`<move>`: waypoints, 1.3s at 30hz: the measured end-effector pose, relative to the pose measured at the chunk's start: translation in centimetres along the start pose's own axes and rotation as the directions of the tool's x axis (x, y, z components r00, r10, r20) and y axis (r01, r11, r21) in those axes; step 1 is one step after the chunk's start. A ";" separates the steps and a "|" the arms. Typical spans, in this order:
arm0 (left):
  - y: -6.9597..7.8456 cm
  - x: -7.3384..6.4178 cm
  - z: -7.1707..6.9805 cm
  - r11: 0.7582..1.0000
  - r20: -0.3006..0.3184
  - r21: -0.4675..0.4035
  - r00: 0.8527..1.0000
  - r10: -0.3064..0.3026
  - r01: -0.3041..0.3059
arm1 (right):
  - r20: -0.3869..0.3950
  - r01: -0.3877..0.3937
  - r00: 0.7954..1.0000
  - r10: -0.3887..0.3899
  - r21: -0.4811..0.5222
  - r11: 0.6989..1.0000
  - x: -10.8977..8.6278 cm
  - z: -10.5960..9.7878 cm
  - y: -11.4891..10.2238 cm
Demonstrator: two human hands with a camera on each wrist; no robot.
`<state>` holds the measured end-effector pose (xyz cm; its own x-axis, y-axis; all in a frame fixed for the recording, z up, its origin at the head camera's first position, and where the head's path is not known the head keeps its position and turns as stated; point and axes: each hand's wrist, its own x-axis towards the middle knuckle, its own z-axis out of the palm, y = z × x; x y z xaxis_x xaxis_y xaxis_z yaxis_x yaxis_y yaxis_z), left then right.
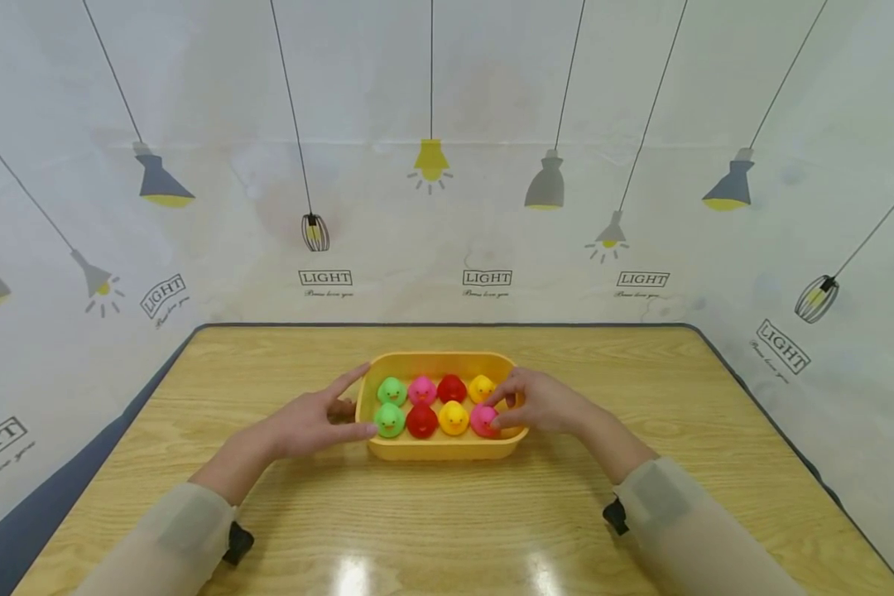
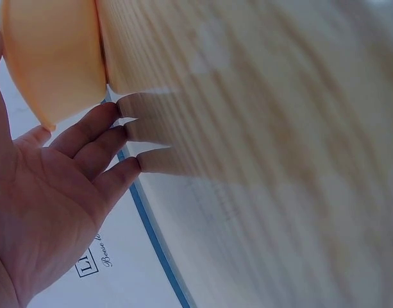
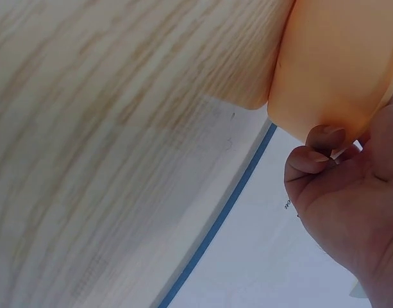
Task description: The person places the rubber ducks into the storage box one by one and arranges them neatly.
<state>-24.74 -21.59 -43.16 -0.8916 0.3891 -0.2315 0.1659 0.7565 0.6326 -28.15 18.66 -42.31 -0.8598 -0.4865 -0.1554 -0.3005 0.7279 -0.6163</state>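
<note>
A yellow-orange plastic tray [image 1: 447, 450] lies on the table, with toy ducks standing in a back and a front row. My left hand [image 1: 309, 424] rests at its left end, fingers spread, thumb by the front green duck [image 1: 390, 420] and index finger along the rim. In the left wrist view its other fingertips [image 2: 140, 165] reach down to the tabletop beside the tray wall [image 2: 55, 58]. My right hand [image 1: 550, 404] reaches over the right end and pinches the front pink duck [image 1: 481, 420] between thumb and index finger. Its other fingers curl outside the wall [image 3: 340, 64].
Behind the pink duck stands a yellow duck [image 1: 482, 388]; red ducks, such as the front one [image 1: 421, 422], and another yellow duck [image 1: 454, 419] fill the middle. The wooden table [image 1: 447, 521] ends at a dark edging, backed by a lamp-printed sheet [image 1: 402, 240].
</note>
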 end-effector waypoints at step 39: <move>-0.2 0.1 0.2 1.000 -0.010 -0.004 1.000 -0.010 0.010 | -0.103 0.054 0.993 -0.052 0.022 0.998 -1.0 0.3 0.7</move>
<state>-24.76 -21.65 -43.43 -0.8972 0.3767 -0.2304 0.1557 0.7582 0.6331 -27.42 19.52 -42.86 -0.8810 -0.4711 -0.0428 -0.3378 0.6898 -0.6404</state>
